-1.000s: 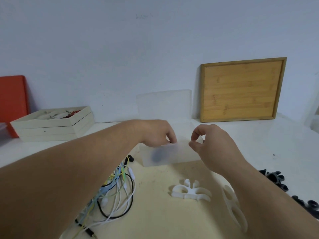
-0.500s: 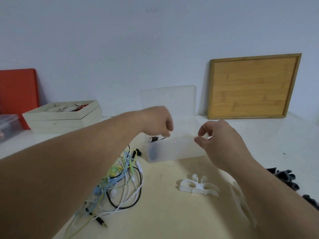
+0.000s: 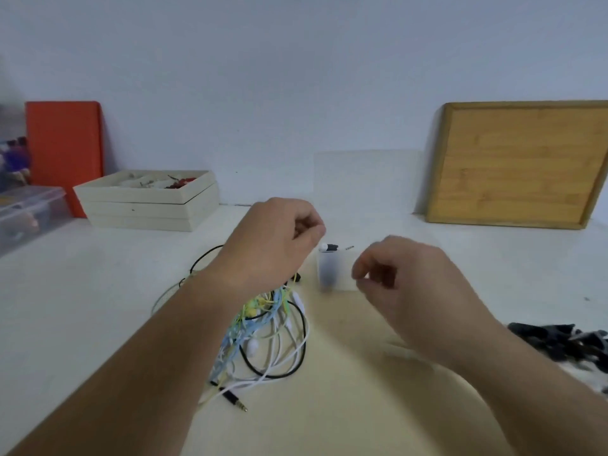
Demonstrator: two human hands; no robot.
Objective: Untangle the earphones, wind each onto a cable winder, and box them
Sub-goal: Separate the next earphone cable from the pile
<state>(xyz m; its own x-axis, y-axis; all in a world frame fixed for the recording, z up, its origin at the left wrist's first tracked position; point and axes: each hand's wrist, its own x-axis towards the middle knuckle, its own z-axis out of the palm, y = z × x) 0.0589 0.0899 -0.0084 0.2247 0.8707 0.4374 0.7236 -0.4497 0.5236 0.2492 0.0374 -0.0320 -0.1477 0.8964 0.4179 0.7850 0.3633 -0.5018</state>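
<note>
A translucent plastic box (image 3: 335, 273) stands on the table at centre, with a dark wound earphone inside; its plug and white earbud (image 3: 329, 247) stick up over the rim. My left hand (image 3: 273, 245) hovers just left of the box, fingers curled in, holding nothing. My right hand (image 3: 404, 281) is in front of the box's right part with loosely bent fingers and nothing between them. A tangle of white, black, blue and yellow earphones (image 3: 269, 327) lies under my left wrist. Black cable winders (image 3: 559, 340) lie at the right.
The box's clear lid (image 3: 368, 179) leans on the wall behind it. A bamboo board (image 3: 513, 162) leans at the back right. Stacked cream trays (image 3: 148, 205), an orange board (image 3: 62, 146) and a clear bin (image 3: 26, 212) stand at the left.
My left hand has lifted out of the box, leaving the dark wound earphone inside. My right hand has come off the box's front wall. The view has swung left.
</note>
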